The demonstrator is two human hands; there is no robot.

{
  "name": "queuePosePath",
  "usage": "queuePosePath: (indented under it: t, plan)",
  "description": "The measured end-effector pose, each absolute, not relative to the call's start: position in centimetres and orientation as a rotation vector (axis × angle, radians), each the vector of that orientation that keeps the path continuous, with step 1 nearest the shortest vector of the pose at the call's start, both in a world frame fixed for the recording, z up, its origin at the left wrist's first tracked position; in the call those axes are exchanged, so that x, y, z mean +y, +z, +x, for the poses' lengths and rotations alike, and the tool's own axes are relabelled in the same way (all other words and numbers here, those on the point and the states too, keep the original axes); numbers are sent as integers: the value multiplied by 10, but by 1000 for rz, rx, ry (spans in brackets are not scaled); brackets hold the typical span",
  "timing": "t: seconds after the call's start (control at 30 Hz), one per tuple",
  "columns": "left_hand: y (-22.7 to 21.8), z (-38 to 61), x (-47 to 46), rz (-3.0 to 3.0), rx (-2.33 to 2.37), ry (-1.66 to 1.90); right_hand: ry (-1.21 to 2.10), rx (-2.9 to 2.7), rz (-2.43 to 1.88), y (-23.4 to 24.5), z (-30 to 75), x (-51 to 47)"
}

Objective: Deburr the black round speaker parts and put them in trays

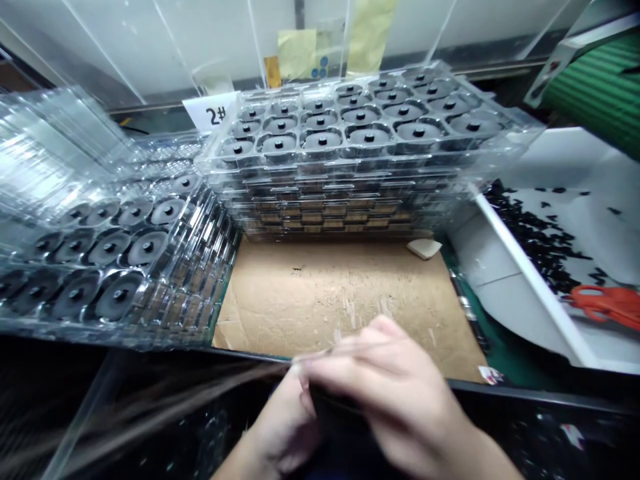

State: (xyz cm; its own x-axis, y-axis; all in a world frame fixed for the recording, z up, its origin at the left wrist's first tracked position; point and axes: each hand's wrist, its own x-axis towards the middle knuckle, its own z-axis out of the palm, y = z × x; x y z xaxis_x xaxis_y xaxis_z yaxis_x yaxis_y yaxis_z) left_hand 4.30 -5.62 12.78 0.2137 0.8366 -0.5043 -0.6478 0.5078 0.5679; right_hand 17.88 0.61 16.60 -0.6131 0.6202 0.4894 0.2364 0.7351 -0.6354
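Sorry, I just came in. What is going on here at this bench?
A person's left hand and right hand hold a dark item, too blurred to identify, at the bench's near edge. Beyond a cardboard sheet stands a stack of clear plastic blister trays holding round dark parts, with more trays to the left. On the right, orange scissors lie in a white bin.

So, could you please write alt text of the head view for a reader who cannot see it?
A bare left hand and right hand meet over a dark, blurred object, before a brown cardboard sheet and stacked clear plastic trays of round dark parts.
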Motion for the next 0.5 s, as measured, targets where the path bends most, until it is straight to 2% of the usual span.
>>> queuePosePath:
  t: [0.17,0.3,0.4,0.5]
  plan:
    - [122,30,-62,115,710,1186,1028,-2067,-1168,110,214,14]
    - [115,27,-62,122,616,1227,1092,-1992,-1332,58,218,-9]
    - [114,30,-60,129,634,1212,1079,-1955,-1386,64,216,-13]
    - [116,35,-57,118,682,1197,938,-1812,-1409,108,209,-9]
